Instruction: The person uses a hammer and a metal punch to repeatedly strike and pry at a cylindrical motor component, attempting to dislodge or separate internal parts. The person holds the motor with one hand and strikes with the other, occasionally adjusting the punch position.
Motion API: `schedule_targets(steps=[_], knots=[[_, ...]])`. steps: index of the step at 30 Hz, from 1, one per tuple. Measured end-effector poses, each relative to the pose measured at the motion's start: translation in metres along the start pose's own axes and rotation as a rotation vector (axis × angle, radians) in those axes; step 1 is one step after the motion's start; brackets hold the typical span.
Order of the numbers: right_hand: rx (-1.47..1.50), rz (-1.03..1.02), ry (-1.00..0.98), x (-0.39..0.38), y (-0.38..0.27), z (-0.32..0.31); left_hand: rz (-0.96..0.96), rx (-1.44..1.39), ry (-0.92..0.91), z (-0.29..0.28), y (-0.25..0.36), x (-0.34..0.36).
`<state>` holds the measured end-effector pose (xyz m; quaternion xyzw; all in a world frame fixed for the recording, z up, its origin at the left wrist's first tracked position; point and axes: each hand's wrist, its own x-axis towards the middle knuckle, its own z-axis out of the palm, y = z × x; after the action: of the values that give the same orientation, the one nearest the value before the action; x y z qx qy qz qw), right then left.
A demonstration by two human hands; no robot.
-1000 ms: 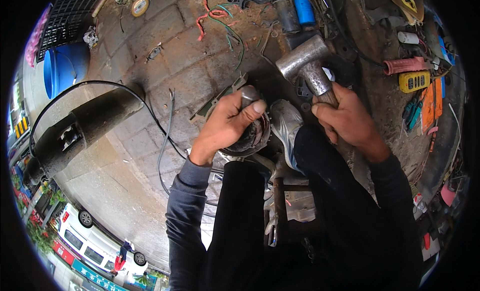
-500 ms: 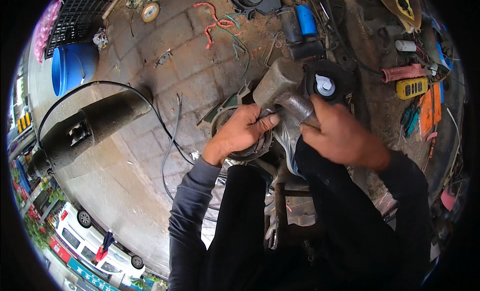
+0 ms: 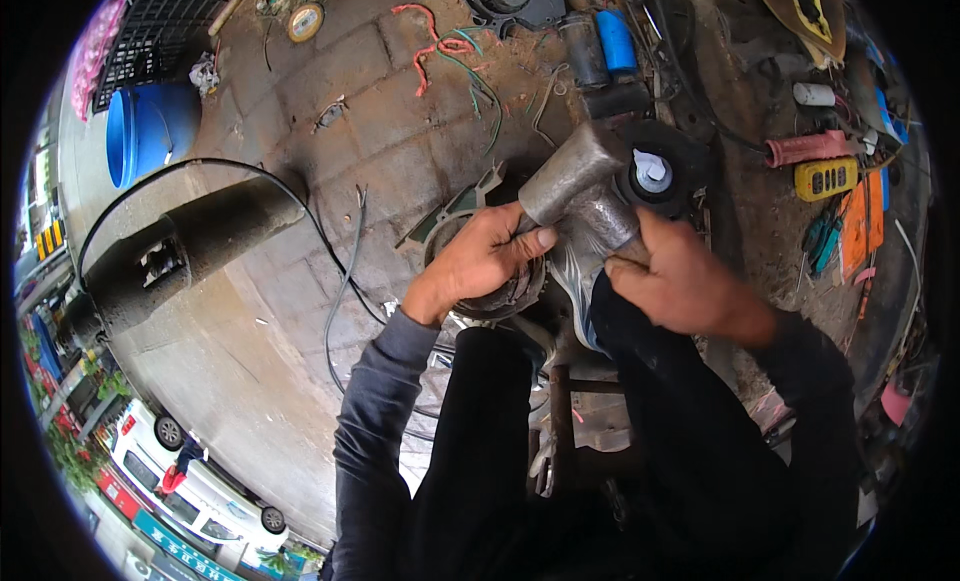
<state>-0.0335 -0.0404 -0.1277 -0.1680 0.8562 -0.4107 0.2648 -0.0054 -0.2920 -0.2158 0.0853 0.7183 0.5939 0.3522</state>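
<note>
A heavy grey hammer [image 3: 585, 186] is held by the right hand [image 3: 680, 281]; the grip is closed tight around the handle, just below the head. The hammer's long head lies slanted, up and to the left of that grip. Right under the head, a round metal part [image 3: 490, 286] is seen on the ground. The left hand [image 3: 480, 261] is laid over the round part, with the fingers [image 3: 530, 243] bent on its top rim, almost touching the hammer head. The left hand is the nearer one to the round part. Whether it squeezes the part or only rests on it cannot be told. Grey stone paving [image 3: 400, 111] is spread beyond both hands. Red and green wires [image 3: 450, 56] are seen far above the grip. A yellow box [image 3: 825, 178] and a red handle [image 3: 805, 148] lie to its right. A blue barrel [image 3: 150, 131] stands far to its left.
</note>
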Motion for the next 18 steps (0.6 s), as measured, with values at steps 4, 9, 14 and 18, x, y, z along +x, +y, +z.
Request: schedule_targets(steps=[4,9,14,18], knots=[[0.224,0.351,-0.171,-0.010,-0.002,-0.026,0.012,-0.005,0.001,0.002,0.001,0.001],[0.537,0.309,0.298,-0.012,-0.024,-0.061,0.033,-0.041,-0.024,0.000,-0.009,0.004],[0.174,0.134,0.078,-0.005,0.003,0.002,-0.038,0.100,-0.032,-0.001,-0.007,0.002],[0.298,0.259,-0.111,-0.010,0.014,-0.005,0.014,0.002,-0.009,0.000,-0.004,0.000]])
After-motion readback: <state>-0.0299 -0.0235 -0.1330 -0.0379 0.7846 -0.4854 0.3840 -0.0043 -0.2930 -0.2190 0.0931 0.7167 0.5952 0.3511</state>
